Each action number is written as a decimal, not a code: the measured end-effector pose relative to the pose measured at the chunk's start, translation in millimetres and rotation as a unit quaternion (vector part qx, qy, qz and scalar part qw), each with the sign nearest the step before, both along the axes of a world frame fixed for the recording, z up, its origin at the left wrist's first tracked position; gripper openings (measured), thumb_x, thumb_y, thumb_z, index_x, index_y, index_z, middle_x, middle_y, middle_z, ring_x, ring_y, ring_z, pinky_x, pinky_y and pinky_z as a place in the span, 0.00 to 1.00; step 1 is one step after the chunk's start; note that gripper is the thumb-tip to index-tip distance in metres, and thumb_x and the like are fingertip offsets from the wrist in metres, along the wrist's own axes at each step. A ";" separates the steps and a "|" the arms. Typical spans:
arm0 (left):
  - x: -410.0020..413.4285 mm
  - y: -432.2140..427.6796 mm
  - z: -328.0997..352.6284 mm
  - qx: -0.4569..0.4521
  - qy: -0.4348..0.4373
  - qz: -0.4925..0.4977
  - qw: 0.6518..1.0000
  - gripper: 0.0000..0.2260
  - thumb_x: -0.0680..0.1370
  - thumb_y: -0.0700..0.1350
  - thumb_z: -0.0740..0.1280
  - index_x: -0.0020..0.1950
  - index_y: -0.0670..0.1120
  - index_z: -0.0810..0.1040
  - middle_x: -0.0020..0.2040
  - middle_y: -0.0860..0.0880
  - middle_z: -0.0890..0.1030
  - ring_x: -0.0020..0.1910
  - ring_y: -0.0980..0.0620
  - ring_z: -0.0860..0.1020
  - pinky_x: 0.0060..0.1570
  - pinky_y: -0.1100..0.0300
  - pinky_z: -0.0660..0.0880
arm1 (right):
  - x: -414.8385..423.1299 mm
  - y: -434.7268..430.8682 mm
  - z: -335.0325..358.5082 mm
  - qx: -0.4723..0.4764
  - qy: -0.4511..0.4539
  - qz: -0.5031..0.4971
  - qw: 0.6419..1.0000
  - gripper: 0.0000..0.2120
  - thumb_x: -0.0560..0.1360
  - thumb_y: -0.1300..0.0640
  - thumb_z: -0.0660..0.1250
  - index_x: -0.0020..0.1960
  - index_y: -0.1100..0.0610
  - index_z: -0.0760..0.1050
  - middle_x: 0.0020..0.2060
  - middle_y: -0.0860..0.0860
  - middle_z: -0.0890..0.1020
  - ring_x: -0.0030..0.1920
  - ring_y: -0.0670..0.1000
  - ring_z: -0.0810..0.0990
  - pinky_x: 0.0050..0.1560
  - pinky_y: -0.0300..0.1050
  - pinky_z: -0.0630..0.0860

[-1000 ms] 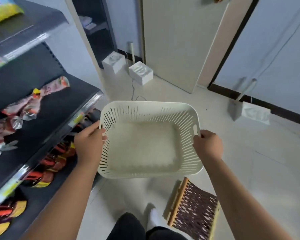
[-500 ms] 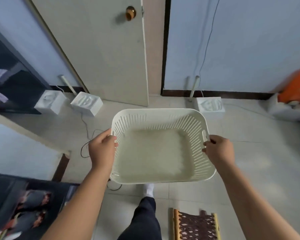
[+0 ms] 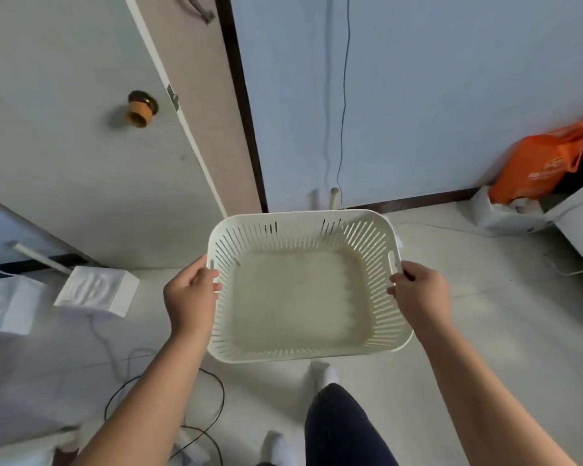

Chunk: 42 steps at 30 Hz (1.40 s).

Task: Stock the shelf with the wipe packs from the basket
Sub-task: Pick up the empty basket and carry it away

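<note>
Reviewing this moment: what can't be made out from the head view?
- Shelf and wipe packs: outside the frame, so stocking can't be checked.
- Fingers of left hand and right hand: curled behind the basket rim.
- Orange bag: print blurred, cut by the right edge.

A cream plastic basket [image 3: 303,297], rectangular with rounded corners, slotted slanting walls and a slot handle on each short side, is held level above the floor, nothing inside it.
</note>
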State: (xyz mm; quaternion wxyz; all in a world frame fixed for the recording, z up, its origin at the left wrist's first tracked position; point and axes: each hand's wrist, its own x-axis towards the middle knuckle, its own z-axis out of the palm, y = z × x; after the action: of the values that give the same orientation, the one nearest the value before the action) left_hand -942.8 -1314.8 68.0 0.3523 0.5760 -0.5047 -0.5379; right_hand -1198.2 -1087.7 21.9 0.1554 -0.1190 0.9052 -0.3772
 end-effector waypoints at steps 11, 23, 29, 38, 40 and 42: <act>-225.9 -173.7 -92.9 0.021 -0.100 0.085 0.991 0.15 0.76 0.40 0.67 0.58 0.50 0.87 0.43 0.51 0.87 0.36 0.52 0.84 0.43 0.51 0.83 | -214.3 -180.8 -82.6 0.026 -0.101 0.012 0.994 0.07 0.73 0.61 0.60 0.38 0.62 0.74 0.35 0.58 0.83 0.40 0.61 0.84 0.38 0.48 0.75; -347.1 -297.8 -262.9 0.084 -0.197 0.105 0.971 0.06 0.77 0.47 0.68 0.41 0.54 0.83 0.41 0.53 0.86 0.40 0.48 0.85 0.40 0.51 0.84 | -339.9 -300.5 -249.9 0.068 -0.183 0.003 0.981 0.12 0.77 0.65 0.60 0.40 0.56 0.80 0.39 0.50 0.85 0.42 0.50 0.87 0.46 0.48 0.79; -366.0 -334.4 -388.1 0.109 -0.176 0.163 0.965 0.06 0.73 0.46 0.67 0.40 0.50 0.84 0.40 0.50 0.86 0.38 0.47 0.84 0.34 0.57 0.77 | -366.3 -345.2 -369.6 0.083 -0.188 0.019 0.978 0.14 0.76 0.65 0.59 0.42 0.53 0.81 0.37 0.50 0.86 0.43 0.52 0.86 0.48 0.52 0.82; -385.4 -379.0 -559.4 0.128 -0.155 0.167 0.965 0.12 0.72 0.44 0.66 0.32 0.57 0.83 0.40 0.48 0.86 0.36 0.47 0.80 0.37 0.55 0.76 | -380.9 -388.8 -535.1 0.090 -0.174 0.018 0.980 0.12 0.75 0.66 0.59 0.41 0.55 0.79 0.38 0.49 0.85 0.40 0.46 0.86 0.44 0.45 0.78; -389.1 -387.8 -588.0 0.141 -0.139 0.175 0.964 0.11 0.72 0.44 0.67 0.32 0.54 0.83 0.38 0.48 0.86 0.34 0.48 0.78 0.38 0.55 0.75 | -383.6 -394.7 -566.2 0.092 -0.171 0.020 0.981 0.12 0.76 0.65 0.60 0.40 0.54 0.79 0.39 0.49 0.85 0.41 0.47 0.87 0.47 0.48 0.81; -393.6 -399.3 -613.1 0.156 -0.129 0.195 0.960 0.08 0.71 0.44 0.67 0.33 0.50 0.82 0.34 0.50 0.85 0.31 0.49 0.76 0.37 0.56 0.74 | -385.1 -403.7 -592.1 0.095 -0.171 0.021 0.981 0.12 0.76 0.64 0.61 0.42 0.53 0.80 0.38 0.49 0.85 0.41 0.47 0.87 0.49 0.49 0.81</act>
State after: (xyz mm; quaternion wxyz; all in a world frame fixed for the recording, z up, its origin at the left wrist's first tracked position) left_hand -1336.4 -1714.2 -545.0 0.2878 0.7756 -0.3335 -0.4521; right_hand -1583.3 -1491.4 -570.2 0.3260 -0.0564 0.8943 -0.3012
